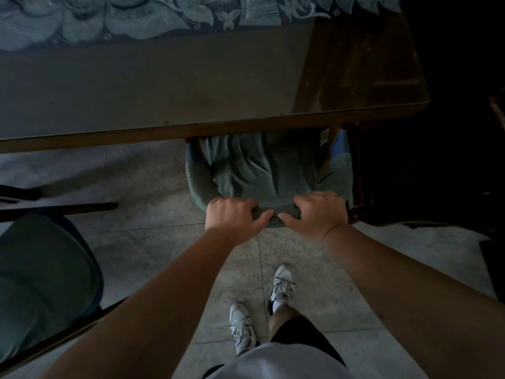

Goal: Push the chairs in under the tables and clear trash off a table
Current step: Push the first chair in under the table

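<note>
Head view, left grip [234, 216] and right grip [317, 214] clutching chair [262, 170] backrest top, seat under table [191, 91].

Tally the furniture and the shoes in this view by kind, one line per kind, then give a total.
Tables: 1, the glass-topped wooden table.
Chairs: 2, the green-covered chair whose backrest the left hand and right hand grip, and a second green chair at the left.
Shoes: 2, the left sneaker and the right sneaker.
Total: 5.

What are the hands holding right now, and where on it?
Both the left hand and right hand grip the chair by the top edge of its cloth-covered backrest, side by side.
</note>
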